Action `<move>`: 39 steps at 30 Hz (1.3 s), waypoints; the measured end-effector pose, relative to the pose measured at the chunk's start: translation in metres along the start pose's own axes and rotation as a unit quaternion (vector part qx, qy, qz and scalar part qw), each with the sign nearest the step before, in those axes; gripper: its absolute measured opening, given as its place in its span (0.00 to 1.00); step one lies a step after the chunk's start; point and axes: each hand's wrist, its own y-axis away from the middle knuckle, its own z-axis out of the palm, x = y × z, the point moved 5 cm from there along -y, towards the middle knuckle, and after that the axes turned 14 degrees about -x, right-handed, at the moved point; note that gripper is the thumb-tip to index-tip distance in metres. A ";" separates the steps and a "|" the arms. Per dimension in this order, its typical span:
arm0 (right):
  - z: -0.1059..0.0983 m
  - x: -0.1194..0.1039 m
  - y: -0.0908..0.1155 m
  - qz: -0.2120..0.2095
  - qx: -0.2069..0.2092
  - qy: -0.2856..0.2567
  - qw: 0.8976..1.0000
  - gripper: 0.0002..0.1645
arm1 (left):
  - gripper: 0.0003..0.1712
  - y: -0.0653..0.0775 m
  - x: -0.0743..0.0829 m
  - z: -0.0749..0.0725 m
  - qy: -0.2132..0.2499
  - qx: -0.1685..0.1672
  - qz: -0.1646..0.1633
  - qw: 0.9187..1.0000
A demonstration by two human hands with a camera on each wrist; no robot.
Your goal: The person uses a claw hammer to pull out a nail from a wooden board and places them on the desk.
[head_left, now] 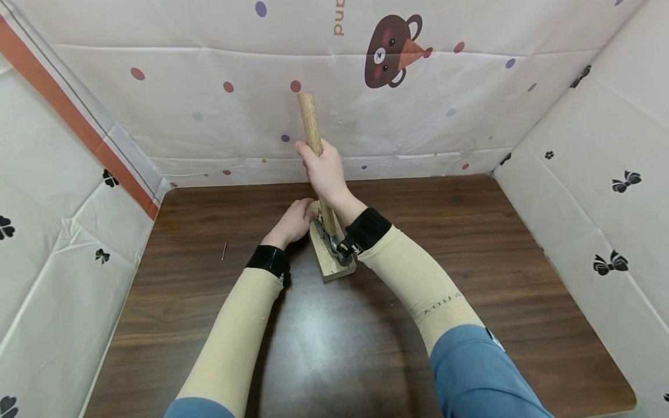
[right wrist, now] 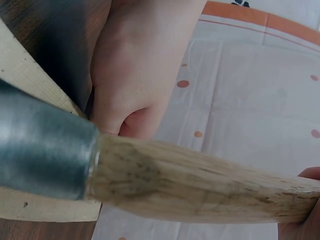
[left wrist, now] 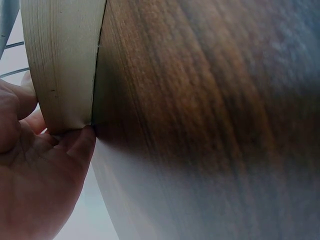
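My right hand (head_left: 328, 174) grips a hammer by its wooden handle (head_left: 309, 119), which stands steeply with its end pointing up and away. The metal hammer head (right wrist: 45, 145) lies over a pale wooden block (head_left: 332, 270) on the table. With thumb and fingers, my left hand (head_left: 294, 222) holds the block's far end; the left wrist view shows the fingertips right at the end of the block (left wrist: 62, 60). In the right wrist view the handle passes in front of part of the left hand (right wrist: 145, 60). The hammer head and right wrist hide part of the block's top.
A thin copper-coloured nail (head_left: 224, 251) lies on the dark wood-grain table (head_left: 198, 325), left of the left hand. White patterned sheets (head_left: 230, 128) hang behind the table's far edge and along both sides.
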 end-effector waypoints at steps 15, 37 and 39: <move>-0.002 -0.015 0.035 -0.076 -0.018 0.005 0.997 0.09 | 0.33 0.003 0.002 0.003 0.003 0.003 -0.001 1.000; -0.008 -0.030 0.090 -0.238 -0.010 -0.013 0.971 0.16 | 0.31 0.003 0.003 0.002 0.003 0.021 0.014 1.000; -0.009 -0.030 0.094 -0.244 -0.007 -0.025 0.969 0.16 | 0.31 0.003 0.003 0.002 0.005 0.019 0.010 1.000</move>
